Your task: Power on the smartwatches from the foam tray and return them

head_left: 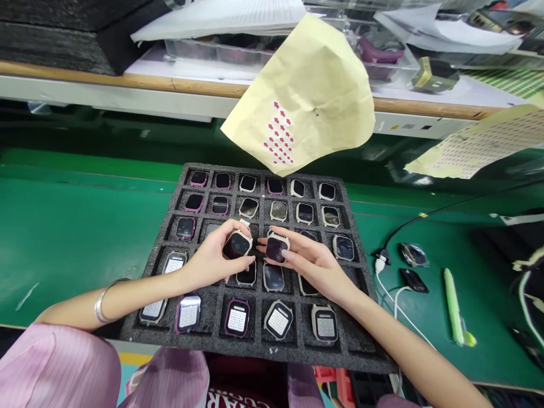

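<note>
My left hand (210, 258) grips a smartwatch body (237, 245) with a pale frame and dark screen, thumb below and fingers at its top edge. Close beside it, my right hand (321, 266) pinches another strapless smartwatch (277, 248), also dark-screened and light-rimmed. Both are raised over the middle of a black foam tray (212, 343) divided into pockets. Watches with purple or pale frames fill many pockets; those in the front row, such as a purple watch (237, 318), show lit white screens. My hands partly cover several watches in the middle rows.
Yellowish backing paper (314, 85) with red arrow stickers hangs from the shelf edge (191, 85) above the tray. To the right on the green table (85, 221) lie a white cable (399, 294), a small black device (413, 280) and a light-green pen-like tool (453, 306).
</note>
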Action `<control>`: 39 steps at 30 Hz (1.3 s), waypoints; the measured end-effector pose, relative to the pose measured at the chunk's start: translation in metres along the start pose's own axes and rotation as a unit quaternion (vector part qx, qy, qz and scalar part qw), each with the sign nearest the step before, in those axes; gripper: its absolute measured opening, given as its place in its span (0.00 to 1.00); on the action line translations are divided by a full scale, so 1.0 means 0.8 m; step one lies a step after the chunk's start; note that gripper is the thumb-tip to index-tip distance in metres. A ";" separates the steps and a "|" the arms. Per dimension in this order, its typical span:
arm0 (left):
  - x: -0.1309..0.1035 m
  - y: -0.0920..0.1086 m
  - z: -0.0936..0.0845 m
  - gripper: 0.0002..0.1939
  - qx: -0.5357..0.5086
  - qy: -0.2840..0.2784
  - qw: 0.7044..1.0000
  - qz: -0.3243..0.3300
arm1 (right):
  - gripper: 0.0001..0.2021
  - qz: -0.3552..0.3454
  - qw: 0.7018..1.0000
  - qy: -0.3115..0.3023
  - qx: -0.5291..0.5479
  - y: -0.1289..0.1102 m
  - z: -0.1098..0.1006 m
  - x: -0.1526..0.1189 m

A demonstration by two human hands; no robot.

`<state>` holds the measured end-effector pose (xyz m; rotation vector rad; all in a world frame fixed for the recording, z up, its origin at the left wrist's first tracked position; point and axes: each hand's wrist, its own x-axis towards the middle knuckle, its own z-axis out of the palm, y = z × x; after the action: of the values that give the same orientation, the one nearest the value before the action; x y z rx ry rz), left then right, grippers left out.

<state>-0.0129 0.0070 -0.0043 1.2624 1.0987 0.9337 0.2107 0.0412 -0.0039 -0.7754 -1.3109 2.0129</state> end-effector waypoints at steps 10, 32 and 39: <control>0.002 -0.001 -0.002 0.15 0.134 -0.002 0.984 0.120 | 0.16 -0.013 0.999 -0.007 -0.041 -0.004 -0.001 0.002; -0.003 -0.006 0.001 0.13 0.001 -0.054 0.998 0.026 | 0.18 -0.016 0.998 -0.019 -0.064 -0.002 -0.005 -0.001; -0.005 -0.001 0.002 0.13 -0.017 -0.066 0.997 0.025 | 0.18 -0.019 0.997 -0.029 -0.075 -0.001 -0.008 -0.002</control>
<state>-0.0125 0.0029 -0.0045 1.3089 0.9476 0.8894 0.2167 0.0442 -0.0052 -0.7592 -1.5121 1.9379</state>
